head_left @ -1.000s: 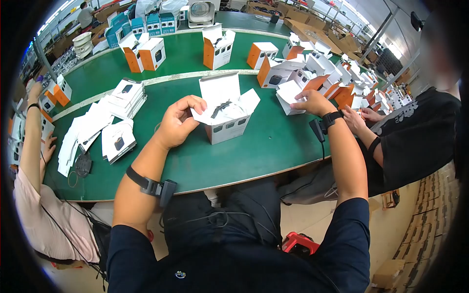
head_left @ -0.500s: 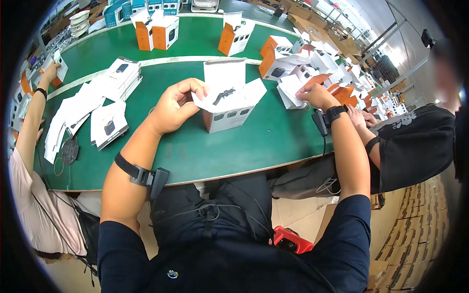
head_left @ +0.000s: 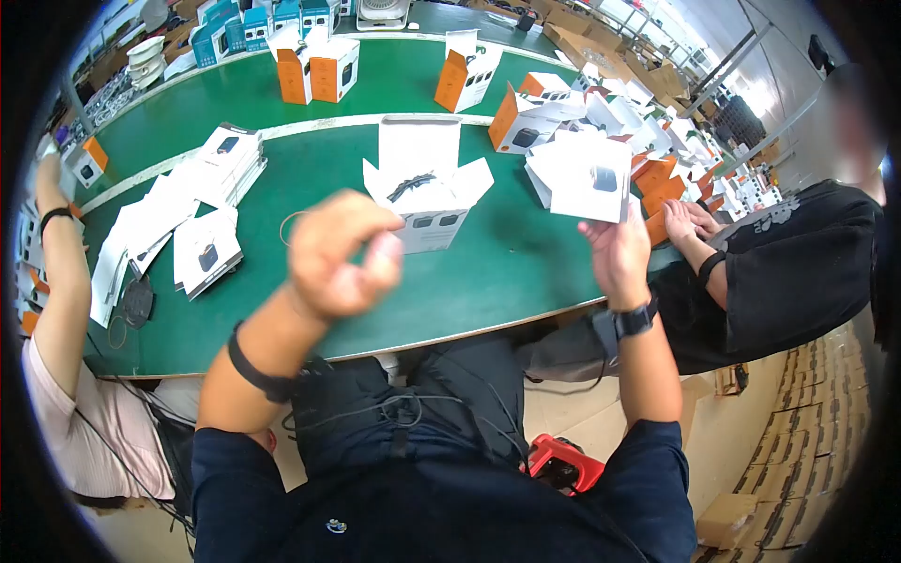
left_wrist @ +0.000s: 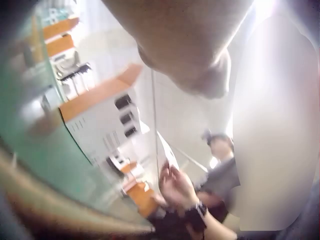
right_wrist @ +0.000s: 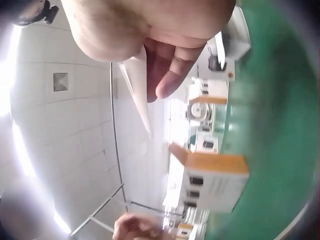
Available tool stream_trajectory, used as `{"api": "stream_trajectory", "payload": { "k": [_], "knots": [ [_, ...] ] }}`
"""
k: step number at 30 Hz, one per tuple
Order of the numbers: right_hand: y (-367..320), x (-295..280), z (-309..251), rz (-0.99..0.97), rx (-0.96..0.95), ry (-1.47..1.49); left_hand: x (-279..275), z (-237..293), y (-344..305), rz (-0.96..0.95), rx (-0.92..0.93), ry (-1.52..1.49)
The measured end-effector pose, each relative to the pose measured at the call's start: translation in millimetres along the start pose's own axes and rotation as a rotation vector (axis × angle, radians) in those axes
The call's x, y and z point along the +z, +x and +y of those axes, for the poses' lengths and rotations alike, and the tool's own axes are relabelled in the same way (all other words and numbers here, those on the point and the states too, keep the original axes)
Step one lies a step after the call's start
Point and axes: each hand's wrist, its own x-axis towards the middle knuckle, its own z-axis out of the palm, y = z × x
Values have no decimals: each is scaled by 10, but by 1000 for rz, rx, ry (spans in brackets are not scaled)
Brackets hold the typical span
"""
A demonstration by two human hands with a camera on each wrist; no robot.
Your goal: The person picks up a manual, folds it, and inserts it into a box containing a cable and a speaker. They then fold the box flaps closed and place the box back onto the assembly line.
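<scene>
An open white and orange box (head_left: 434, 225) stands upright on the green table, its flaps raised and a dark cable at its top. The left hand (head_left: 343, 253), blurred, is in front of the box's left side with fingers curled and nothing seen in them. The right hand (head_left: 619, 253) pinches a white printed booklet (head_left: 589, 178) by its lower edge, right of the box. In the right wrist view the booklet (right_wrist: 136, 90) appears edge-on beside the fingers. The left wrist view shows the box (left_wrist: 105, 125) beyond the left hand (left_wrist: 185, 50).
Stacks of white booklets (head_left: 206, 249) lie at the left. Several open boxes (head_left: 526, 122) crowd the right side, with more boxes (head_left: 333, 70) at the back. A person in black (head_left: 798, 272) sits at the right; another person's arm (head_left: 61, 272) reaches in at the left.
The left hand has let go of the box's left flap and moved down toward the body. The right hand has lifted a booklet from the right-hand pile and turned palm up.
</scene>
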Motion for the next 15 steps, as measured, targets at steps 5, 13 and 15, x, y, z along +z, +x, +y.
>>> {"api": "stream_trajectory", "payload": {
  "k": [5,13,15],
  "knots": [
    [-780,529,233,-142,161,125,407,380,-199,-400,-925,-433],
    [-886,747,100,-333,583,264,225,239,-75,-632,-970,-504],
    [-884,723,149,-448,414,-196,326,228,-144,-545,-987,-674]
  ]
}}
